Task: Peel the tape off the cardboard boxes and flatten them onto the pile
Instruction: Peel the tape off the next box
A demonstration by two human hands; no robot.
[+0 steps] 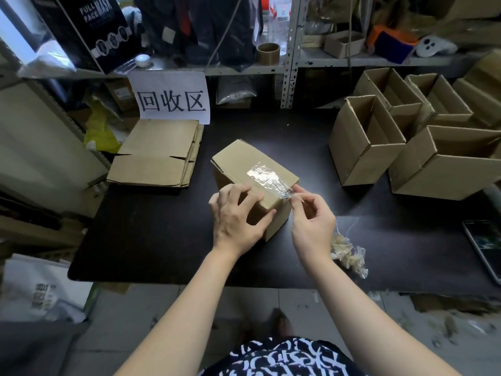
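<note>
At the centre of the frame, on the dark table (162,234), stands the closed cardboard box (252,169), with a strip of clear, wrinkled tape (267,176) along its top. The left hand (235,215) holds the near end of the box, fingers curved over the top and thumb on the side. The right hand (311,215) pinches the loose end of the tape at the near right corner, its other fingers half curled. The box seems light, so it needs steadying. The tape looks thin and sticky and may tear; better to grip it close to the cardboard. The pile (160,153) of flattened boxes lies at centre left.
</note>
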